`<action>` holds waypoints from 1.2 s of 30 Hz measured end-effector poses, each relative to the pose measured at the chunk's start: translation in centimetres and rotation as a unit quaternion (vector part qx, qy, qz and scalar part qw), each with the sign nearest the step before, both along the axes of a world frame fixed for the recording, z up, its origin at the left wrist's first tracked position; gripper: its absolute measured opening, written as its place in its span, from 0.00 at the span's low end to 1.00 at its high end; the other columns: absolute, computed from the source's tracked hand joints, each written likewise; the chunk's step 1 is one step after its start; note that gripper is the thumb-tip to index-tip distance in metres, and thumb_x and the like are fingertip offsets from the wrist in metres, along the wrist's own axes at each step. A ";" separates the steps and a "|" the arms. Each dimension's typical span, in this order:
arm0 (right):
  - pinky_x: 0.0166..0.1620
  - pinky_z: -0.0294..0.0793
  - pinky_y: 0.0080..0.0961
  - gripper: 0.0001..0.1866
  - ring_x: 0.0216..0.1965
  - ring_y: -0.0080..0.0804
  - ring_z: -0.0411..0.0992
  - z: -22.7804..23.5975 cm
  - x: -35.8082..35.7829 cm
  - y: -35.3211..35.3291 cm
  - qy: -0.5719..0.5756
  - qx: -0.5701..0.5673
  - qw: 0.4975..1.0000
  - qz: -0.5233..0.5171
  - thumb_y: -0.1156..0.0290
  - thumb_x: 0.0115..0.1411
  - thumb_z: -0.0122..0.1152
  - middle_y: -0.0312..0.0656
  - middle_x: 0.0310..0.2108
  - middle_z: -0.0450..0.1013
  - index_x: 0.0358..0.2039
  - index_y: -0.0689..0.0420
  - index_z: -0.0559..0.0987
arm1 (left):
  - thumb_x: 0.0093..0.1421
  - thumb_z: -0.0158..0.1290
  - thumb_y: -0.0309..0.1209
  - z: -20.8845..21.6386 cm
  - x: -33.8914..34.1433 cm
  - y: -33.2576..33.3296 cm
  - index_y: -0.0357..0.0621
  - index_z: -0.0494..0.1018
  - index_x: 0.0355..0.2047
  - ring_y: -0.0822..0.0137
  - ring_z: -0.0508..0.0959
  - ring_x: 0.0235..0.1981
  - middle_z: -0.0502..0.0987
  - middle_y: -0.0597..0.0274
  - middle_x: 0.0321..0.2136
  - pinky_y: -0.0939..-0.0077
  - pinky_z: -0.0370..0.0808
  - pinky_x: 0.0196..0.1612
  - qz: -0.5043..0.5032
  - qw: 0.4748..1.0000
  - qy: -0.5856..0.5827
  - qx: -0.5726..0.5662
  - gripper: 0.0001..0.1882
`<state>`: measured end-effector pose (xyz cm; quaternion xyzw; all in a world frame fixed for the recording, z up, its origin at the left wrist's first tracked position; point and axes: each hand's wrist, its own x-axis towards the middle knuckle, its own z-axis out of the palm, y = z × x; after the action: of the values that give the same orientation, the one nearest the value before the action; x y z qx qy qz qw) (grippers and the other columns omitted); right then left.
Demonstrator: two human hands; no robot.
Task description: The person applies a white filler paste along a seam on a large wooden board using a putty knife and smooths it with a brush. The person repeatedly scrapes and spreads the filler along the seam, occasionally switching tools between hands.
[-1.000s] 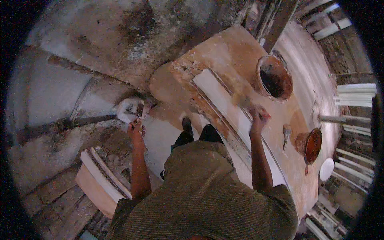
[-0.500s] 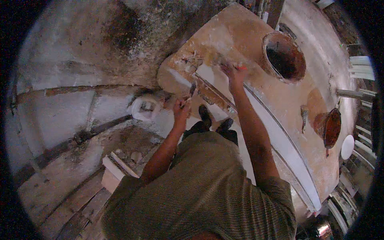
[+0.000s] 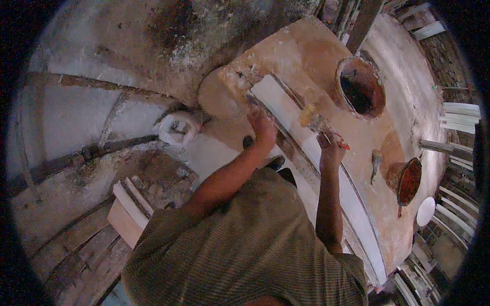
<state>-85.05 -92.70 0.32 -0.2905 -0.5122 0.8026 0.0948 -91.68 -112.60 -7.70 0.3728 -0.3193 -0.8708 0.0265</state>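
Observation:
A long white moulding strip [image 3: 301, 117] lies across the brown worktable [image 3: 291, 48], its far end up and to the left. My right hand [image 3: 332, 147] is closed around a brush [image 3: 317, 121] with a red handle and yellowish bristles, held over the strip. My left hand [image 3: 262, 126] is at the strip's near edge, close to its far end. Its fingers are closed on a small tool with a dark blade [image 3: 252, 100], blurred and partly hidden by the hand. Whether the blade touches the strip, I cannot tell.
On the table stand a crusted bucket [image 3: 384, 92] with a dark inside and a reddish-brown pan [image 3: 410, 182]. A small brush-like tool [image 3: 376, 164] lies between them. A white disc [image 3: 426, 211] is at right. A white ring-shaped object [image 3: 177, 128] and boards [image 3: 128, 214] are at left.
My right hand has come nearer and to the right with the brush. My left hand has moved up and right to the strip's edge. The view has shifted slightly.

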 end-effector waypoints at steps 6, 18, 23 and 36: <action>0.43 0.80 0.37 0.11 0.40 0.43 0.78 0.8 2.6 2.7 -0.034 -0.040 0.997 -0.055 0.74 0.60 0.62 0.47 0.40 0.75 0.42 0.60 0.73 | 0.66 0.45 0.31 0.8 -0.1 3.1 0.49 0.55 0.53 0.65 0.68 0.42 0.67 0.59 0.43 0.67 0.70 0.45 0.006 0.996 -0.025 -0.083 0.17; 0.42 0.80 0.33 0.11 0.36 0.37 0.78 1.4 5.9 5.4 0.013 -0.018 0.997 -0.076 0.73 0.61 0.62 0.43 0.38 0.76 0.43 0.58 0.73 | 0.61 0.51 0.38 -7.7 -3.3 -8.5 0.47 0.70 0.43 0.63 0.75 0.33 0.73 0.63 0.33 0.59 0.77 0.37 -0.070 0.986 0.116 0.098 0.13; 0.41 0.81 0.31 0.11 0.37 0.34 0.78 -0.7 8.4 5.4 0.000 -0.016 0.995 -0.098 0.71 0.58 0.66 0.44 0.35 0.77 0.40 0.61 0.78 | 0.65 0.43 0.40 -7.7 -10.4 -19.4 0.44 0.69 0.46 0.61 0.73 0.40 0.72 0.57 0.41 0.62 0.74 0.44 -0.146 0.977 0.030 -0.151 0.16; 0.35 0.70 0.17 0.08 0.29 0.17 0.71 -2.4 4.2 -4.2 -0.060 0.193 0.977 -0.064 0.69 0.59 0.64 0.31 0.26 0.76 0.33 0.61 0.81 | 0.54 0.56 0.34 -3.5 -17.3 -19.2 0.43 0.70 0.46 0.59 0.73 0.43 0.71 0.53 0.43 0.63 0.72 0.44 -0.453 0.757 0.011 -0.471 0.19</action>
<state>-80.85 -96.90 -2.05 -0.3465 -0.6428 0.6618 0.1698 -108.95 -131.78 -11.18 0.1151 -0.8204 -0.5249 -0.1956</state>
